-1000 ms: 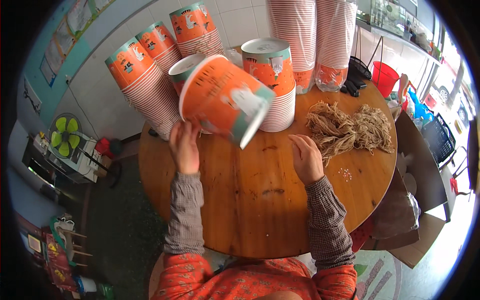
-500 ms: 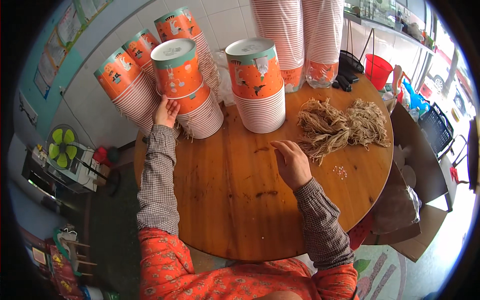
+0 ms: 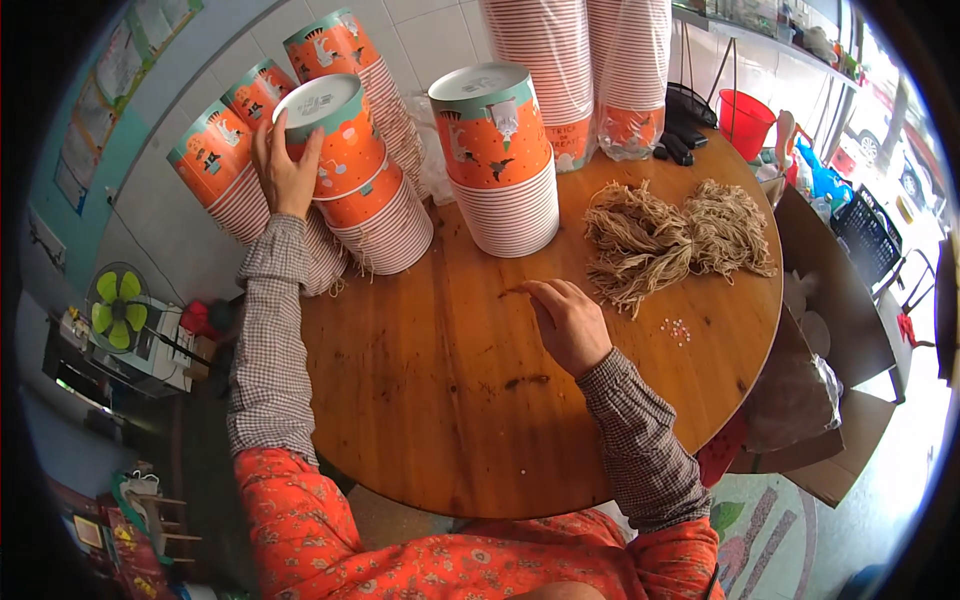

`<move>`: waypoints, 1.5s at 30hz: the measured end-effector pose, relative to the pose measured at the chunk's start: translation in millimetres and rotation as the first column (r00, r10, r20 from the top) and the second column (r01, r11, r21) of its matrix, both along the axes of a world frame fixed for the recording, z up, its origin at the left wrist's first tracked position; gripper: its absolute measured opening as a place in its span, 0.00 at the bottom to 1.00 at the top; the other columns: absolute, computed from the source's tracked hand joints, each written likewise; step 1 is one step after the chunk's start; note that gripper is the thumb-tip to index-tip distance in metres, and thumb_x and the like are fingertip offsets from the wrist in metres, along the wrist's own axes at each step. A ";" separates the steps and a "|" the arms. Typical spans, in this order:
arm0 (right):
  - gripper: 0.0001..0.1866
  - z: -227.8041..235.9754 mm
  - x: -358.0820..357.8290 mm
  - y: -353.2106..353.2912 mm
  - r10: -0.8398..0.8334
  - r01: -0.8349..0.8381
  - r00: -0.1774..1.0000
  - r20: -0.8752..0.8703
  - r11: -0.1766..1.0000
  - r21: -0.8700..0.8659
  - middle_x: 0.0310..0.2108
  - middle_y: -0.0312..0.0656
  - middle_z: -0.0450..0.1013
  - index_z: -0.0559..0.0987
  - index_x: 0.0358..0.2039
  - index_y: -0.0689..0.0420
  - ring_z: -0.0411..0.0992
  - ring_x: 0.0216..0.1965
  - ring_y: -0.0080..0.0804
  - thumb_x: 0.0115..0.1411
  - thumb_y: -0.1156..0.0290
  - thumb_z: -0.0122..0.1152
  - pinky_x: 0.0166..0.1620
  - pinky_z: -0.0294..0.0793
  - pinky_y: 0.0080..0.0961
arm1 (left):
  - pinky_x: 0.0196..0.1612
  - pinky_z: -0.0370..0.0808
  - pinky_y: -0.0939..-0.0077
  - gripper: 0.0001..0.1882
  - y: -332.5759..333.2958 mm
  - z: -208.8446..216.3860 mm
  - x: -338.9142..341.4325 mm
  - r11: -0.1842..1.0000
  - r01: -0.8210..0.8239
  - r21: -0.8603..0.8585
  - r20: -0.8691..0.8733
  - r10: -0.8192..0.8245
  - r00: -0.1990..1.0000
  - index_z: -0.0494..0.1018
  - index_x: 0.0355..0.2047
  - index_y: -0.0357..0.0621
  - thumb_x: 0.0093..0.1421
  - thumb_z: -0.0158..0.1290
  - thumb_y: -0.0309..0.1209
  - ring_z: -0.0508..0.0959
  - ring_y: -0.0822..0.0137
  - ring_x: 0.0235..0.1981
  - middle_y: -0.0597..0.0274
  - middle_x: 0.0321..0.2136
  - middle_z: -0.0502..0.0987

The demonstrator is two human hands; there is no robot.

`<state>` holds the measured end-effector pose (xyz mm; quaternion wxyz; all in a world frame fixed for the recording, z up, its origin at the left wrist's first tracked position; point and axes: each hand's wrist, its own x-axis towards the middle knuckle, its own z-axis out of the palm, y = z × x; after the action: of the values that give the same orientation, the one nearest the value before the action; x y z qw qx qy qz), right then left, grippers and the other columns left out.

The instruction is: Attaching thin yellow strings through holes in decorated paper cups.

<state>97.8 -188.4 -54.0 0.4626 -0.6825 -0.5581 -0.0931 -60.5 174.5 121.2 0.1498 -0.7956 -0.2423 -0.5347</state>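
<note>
My left hand (image 3: 288, 168) rests against the top paper bucket (image 3: 345, 150) of an upside-down stack at the left. Its thumb and fingers are apart, touching the orange side near the green-banded upper edge. Below, the nested buckets show striped rims (image 3: 385, 235), with strands of twine hanging at the bottom. My right hand (image 3: 572, 325) hovers over the middle of the table, empty as far as I see, fingers loosely bent. A second upturned bucket stack (image 3: 495, 140) stands ahead of it. Tan twine bundles (image 3: 640, 240) lie to its right.
More bucket stacks (image 3: 210, 155) lean at the back left by the tiled wall. Tall plastic-wrapped stacks (image 3: 630, 75) stand at the back. Small pale beads (image 3: 676, 331) lie on the round wooden table (image 3: 440, 400). A cardboard box (image 3: 830, 290) sits beyond its right edge.
My left hand has moved up the stack from its lower side to the top bucket. My right hand stays in nearly the same place. The view has shifted slightly.
</note>
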 end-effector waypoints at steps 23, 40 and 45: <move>0.10 -16.0 -10.6 11.0 0.012 -0.012 1.000 -0.005 0.995 -0.100 0.33 0.43 0.73 0.76 0.40 0.55 0.73 0.38 0.41 0.58 0.74 0.51 0.39 0.75 0.35 | 0.58 0.65 0.59 0.38 21.6 -62.5 -17.1 0.912 0.340 -0.229 0.323 -0.259 0.910 0.51 0.65 0.37 0.61 0.56 0.38 0.64 0.47 0.57 0.37 0.58 0.60; 0.08 -47.0 118.5 -13.7 -0.593 0.594 0.804 0.041 0.799 -0.099 0.36 0.43 0.72 0.80 0.33 0.55 0.70 0.43 0.41 0.58 0.65 0.57 0.47 0.69 0.36 | 0.54 0.71 0.65 0.13 -262.1 -221.2 -6.7 0.463 0.525 -0.714 0.149 -0.632 0.760 0.74 0.44 0.37 0.60 0.54 0.27 0.73 0.55 0.53 0.53 0.48 0.75; 0.09 -52.6 127.3 -2.7 -0.613 0.659 0.752 0.243 0.711 -0.245 0.37 0.43 0.71 0.81 0.31 0.55 0.68 0.44 0.40 0.56 0.66 0.57 0.47 0.65 0.36 | 0.52 0.73 0.65 0.12 -267.9 -223.0 -3.1 0.539 0.478 -0.694 0.038 -0.634 0.772 0.75 0.43 0.37 0.58 0.56 0.26 0.74 0.53 0.51 0.52 0.46 0.76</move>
<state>225.1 -191.1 -106.6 0.2452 -0.8890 -0.3276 -0.2056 -63.6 -93.5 -101.8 -0.2989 -0.8821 -0.1321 -0.3394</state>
